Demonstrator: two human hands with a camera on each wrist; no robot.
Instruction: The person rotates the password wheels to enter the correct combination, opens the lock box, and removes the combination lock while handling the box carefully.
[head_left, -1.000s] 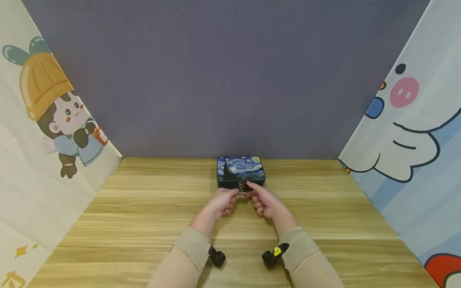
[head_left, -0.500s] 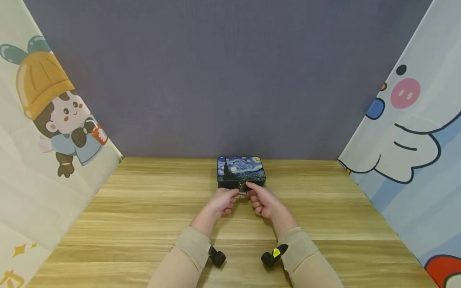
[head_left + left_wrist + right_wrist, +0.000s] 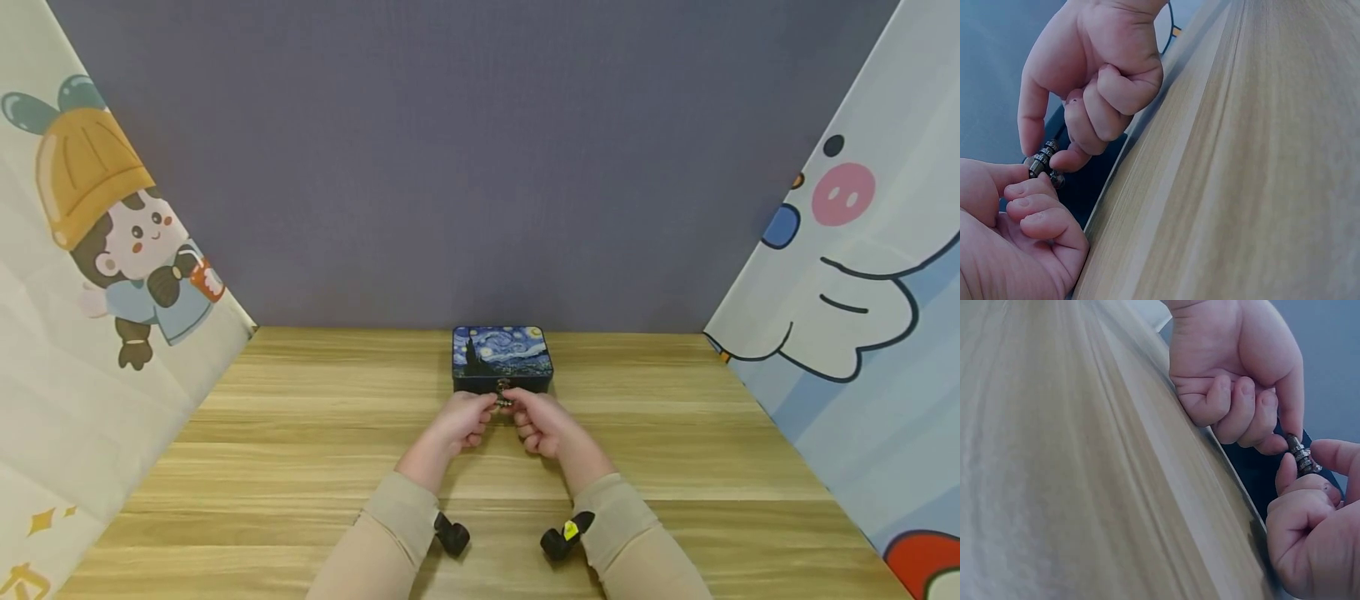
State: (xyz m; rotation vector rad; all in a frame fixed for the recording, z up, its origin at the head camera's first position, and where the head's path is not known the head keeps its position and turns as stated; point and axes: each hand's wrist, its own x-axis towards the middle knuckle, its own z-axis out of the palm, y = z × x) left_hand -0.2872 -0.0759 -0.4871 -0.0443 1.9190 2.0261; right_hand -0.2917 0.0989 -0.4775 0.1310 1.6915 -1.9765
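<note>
A small dark tin box (image 3: 502, 354) with a swirling night-sky picture on its lid stands closed against the back wall. At its front clasp hangs a small metal combination padlock (image 3: 1041, 159) with a row of number dials. My left hand (image 3: 460, 419) pinches one end of this padlock between thumb and index finger, its other fingers curled. From the other side my right hand (image 3: 546, 425) has thumb and index finger around the dials (image 3: 1302, 454), with its remaining fingers folded. The fingers partly hide the padlock in the head view.
The wooden tabletop (image 3: 337, 375) reaches back to a grey wall panel (image 3: 480, 167). Printed cloth screens stand at the left (image 3: 75, 433) and right (image 3: 847, 417). A black wrist camera sits on each sleeve cuff.
My right hand has shifted slightly left and toward me, its thumb moving from the box's front edge onto the padlock. The left hand keeps its place on the padlock.
</note>
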